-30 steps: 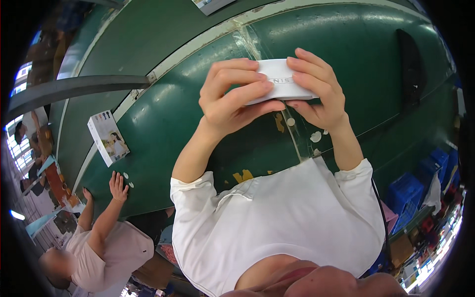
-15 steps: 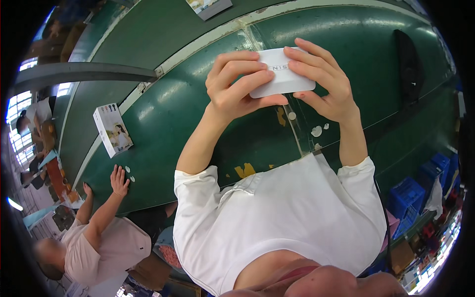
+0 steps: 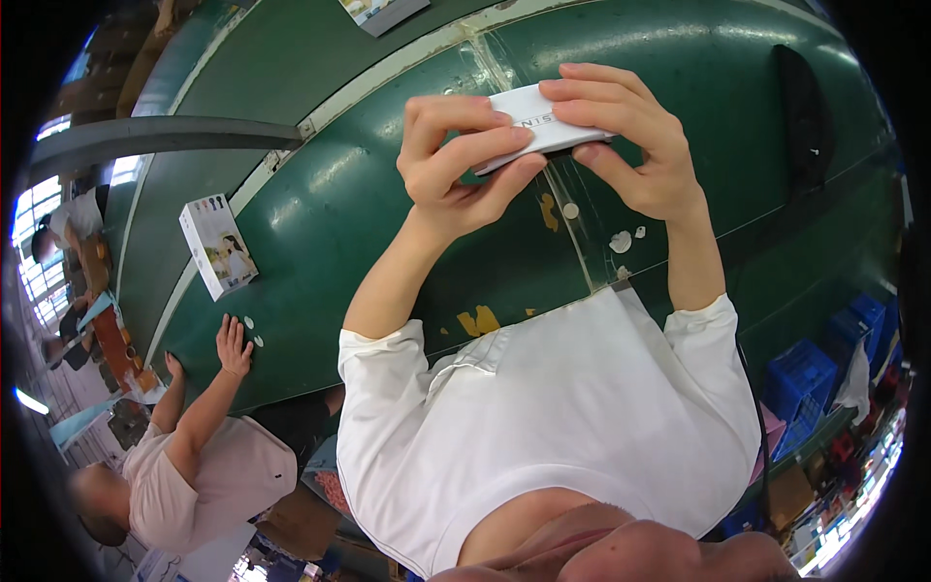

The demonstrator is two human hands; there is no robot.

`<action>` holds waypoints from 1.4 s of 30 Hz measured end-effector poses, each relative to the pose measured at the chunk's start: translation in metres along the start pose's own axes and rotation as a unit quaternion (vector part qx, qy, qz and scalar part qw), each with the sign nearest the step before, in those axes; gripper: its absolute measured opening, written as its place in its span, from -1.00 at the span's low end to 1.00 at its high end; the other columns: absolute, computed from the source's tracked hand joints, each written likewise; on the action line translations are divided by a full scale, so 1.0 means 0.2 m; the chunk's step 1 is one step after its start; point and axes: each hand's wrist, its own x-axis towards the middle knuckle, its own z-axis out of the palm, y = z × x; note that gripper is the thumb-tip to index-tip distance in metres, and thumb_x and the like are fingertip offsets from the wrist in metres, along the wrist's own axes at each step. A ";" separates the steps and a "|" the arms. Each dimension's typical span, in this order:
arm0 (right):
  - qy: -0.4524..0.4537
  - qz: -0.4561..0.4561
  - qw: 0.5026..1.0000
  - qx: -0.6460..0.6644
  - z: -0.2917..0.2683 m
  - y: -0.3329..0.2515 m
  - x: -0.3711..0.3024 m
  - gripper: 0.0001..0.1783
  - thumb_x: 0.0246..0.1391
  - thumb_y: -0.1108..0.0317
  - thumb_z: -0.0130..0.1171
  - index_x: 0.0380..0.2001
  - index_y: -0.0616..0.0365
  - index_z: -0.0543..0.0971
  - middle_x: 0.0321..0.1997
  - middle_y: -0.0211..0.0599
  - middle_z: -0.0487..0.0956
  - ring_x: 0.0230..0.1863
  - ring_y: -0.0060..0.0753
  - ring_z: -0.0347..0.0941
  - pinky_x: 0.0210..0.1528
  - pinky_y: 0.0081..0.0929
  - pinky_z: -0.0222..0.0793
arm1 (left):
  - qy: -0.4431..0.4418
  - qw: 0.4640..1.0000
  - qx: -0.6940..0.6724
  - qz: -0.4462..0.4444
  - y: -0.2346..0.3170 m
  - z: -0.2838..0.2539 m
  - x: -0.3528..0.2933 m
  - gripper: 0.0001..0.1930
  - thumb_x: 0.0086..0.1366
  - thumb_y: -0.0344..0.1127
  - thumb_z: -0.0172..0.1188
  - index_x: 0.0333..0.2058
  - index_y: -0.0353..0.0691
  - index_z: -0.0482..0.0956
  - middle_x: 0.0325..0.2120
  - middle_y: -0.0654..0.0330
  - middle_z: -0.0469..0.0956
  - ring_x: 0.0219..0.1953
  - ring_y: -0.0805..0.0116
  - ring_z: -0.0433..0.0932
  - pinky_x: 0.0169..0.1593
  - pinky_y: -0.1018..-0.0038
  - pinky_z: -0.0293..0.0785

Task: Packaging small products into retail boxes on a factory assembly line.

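A flat white box-like case [image 3: 529,109] with rounded corners and dark lettering on its top is held up over the green table [image 3: 388,233]. My left hand [image 3: 456,160] grips its left end, fingers on top and thumb below. On the right end, my right hand [image 3: 630,131] closes round it the same way. The case is tilted, and a dark strip shows along its near lower edge. My fingers cover much of both ends.
A printed white carton [image 3: 218,247] stands at left, near a co-worker's hand [image 3: 233,346]. Another carton [image 3: 385,15] lies at the far edge. A grey metal bar [image 3: 175,134] juts in from the left. At right lie a black item [image 3: 803,126] and blue crates [image 3: 800,383].
Both hands have tipped the white case, so its top looks narrower and its dark lower edge shows. The case has shifted slightly up and left.
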 end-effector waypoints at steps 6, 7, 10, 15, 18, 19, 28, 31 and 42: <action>-0.008 -0.015 1.000 -0.021 0.02 0.04 -0.03 -0.59 -0.05 0.56 0.24 -0.06 0.15 0.65 0.14 -0.23 0.60 0.28 -0.07 0.39 0.26 -0.23 0.35 | 0.015 0.999 0.021 0.032 -0.03 0.01 -0.03 -0.75 -0.08 -0.36 0.50 -0.35 -0.07 0.71 -0.30 0.27 0.60 -0.18 0.23 0.52 -0.15 0.43 0.48; -0.005 -0.021 0.999 -0.031 0.03 0.04 -0.02 -0.61 -0.05 0.55 0.24 -0.06 0.15 0.65 0.12 -0.22 0.60 0.27 -0.06 0.40 0.25 -0.24 0.35 | 0.007 1.000 0.010 0.002 0.00 0.00 -0.02 -0.78 -0.07 -0.39 0.47 -0.37 -0.07 0.71 -0.31 0.27 0.61 -0.17 0.24 0.52 -0.13 0.43 0.49; 0.002 -0.027 0.999 -0.043 0.02 0.05 -0.02 -0.64 -0.03 0.54 0.24 -0.08 0.16 0.66 0.09 -0.21 0.62 0.24 -0.06 0.42 0.23 -0.26 0.37 | 0.002 0.999 0.021 0.032 -0.04 0.00 0.01 -0.78 -0.05 -0.31 0.51 -0.37 -0.06 0.71 -0.33 0.28 0.61 -0.22 0.27 0.52 -0.16 0.46 0.47; 0.000 -0.047 0.998 -0.031 0.02 0.08 0.00 -0.69 0.02 0.47 0.25 -0.10 0.19 0.66 0.04 -0.17 0.65 0.20 -0.05 0.45 0.20 -0.27 0.39 | -0.011 1.000 0.020 0.021 -0.04 -0.01 0.00 -0.73 0.00 -0.09 0.52 -0.36 -0.04 0.72 -0.33 0.29 0.62 -0.25 0.29 0.53 -0.22 0.51 0.45; -0.010 -0.063 0.997 -0.047 0.01 0.10 -0.01 -0.69 0.06 0.38 0.26 -0.10 0.20 0.66 0.04 -0.17 0.64 0.20 -0.03 0.45 0.20 -0.26 0.39 | 0.021 0.998 0.001 0.059 -0.06 0.01 -0.02 -0.73 0.06 -0.03 0.47 -0.37 -0.04 0.71 -0.32 0.28 0.61 -0.24 0.27 0.52 -0.22 0.48 0.48; -0.010 -0.063 0.997 -0.044 0.01 0.10 -0.02 -0.69 0.06 0.38 0.26 -0.10 0.20 0.66 0.04 -0.17 0.64 0.20 -0.03 0.45 0.20 -0.26 0.39 | 0.025 0.997 0.004 0.066 -0.06 0.03 -0.03 -0.72 0.08 -0.01 0.46 -0.37 -0.04 0.71 -0.32 0.28 0.60 -0.23 0.27 0.52 -0.21 0.46 0.49; 0.120 -0.141 0.981 -0.059 0.16 0.19 -0.12 -0.62 0.25 0.11 0.14 -0.17 0.25 0.66 -0.01 -0.03 0.65 0.14 0.11 0.49 0.16 -0.20 0.47 | 0.059 0.976 0.114 0.174 -0.14 0.09 -0.14 -0.40 0.08 0.23 0.39 -0.05 -0.03 0.49 -0.06 0.11 0.48 -0.01 0.08 0.45 -0.03 0.22 0.53; 0.144 -0.118 0.980 -0.070 0.19 0.17 -0.10 -0.59 0.32 0.11 0.07 -0.21 0.30 0.66 -0.07 0.00 0.67 0.12 0.10 0.52 0.16 -0.18 0.44 | 0.096 0.979 0.138 0.117 -0.12 0.07 -0.30 -0.06 -0.08 0.14 0.53 0.18 -0.19 0.28 0.11 -0.06 0.40 0.12 -0.07 0.44 0.09 0.12 0.48; 0.321 0.034 0.945 0.047 0.31 0.59 0.07 -0.66 0.37 0.34 -0.10 -0.03 0.30 0.60 0.02 -0.23 0.63 0.04 -0.48 0.50 0.14 -0.52 0.37 | -0.008 0.805 0.546 -0.231 0.13 -0.85 -0.43 -0.40 0.03 -0.16 0.47 0.04 -0.26 0.52 -0.09 0.05 0.60 -0.10 0.00 0.55 0.00 0.19 0.46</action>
